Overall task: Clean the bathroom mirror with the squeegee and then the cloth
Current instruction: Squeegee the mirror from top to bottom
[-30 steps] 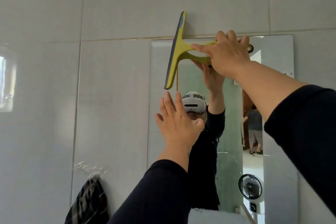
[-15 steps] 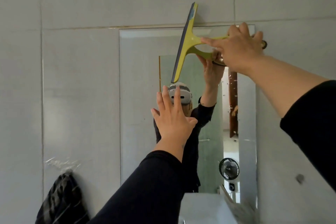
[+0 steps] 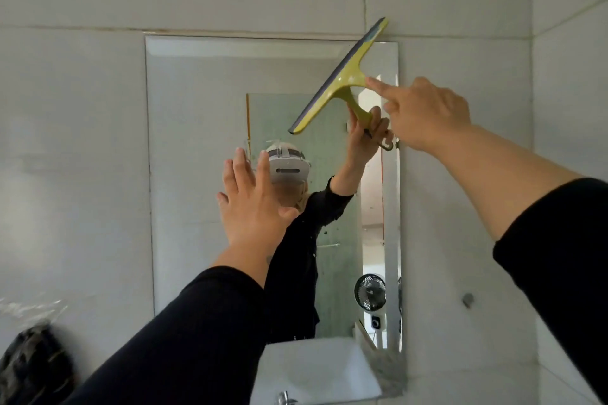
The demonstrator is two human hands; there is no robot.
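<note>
Yellow-green squeegee point(image 3: 342, 77) tilted at the mirror point(image 3: 204, 128)'s one o'clock corner, right hand point(image 3: 424, 113) wrapped around its handle, left hand point(image 3: 255, 204) spread empty — better level the blade before pulling.

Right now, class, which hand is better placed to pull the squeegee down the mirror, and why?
The right hand: it holds the squeegee at the mirror's top right corner. The left hand is open, empty and lower down.

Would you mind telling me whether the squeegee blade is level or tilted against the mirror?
Tilted. The squeegee blade runs diagonally, upper end past the top right corner of the mirror, lower end down left; the right hand grips its handle.
</note>
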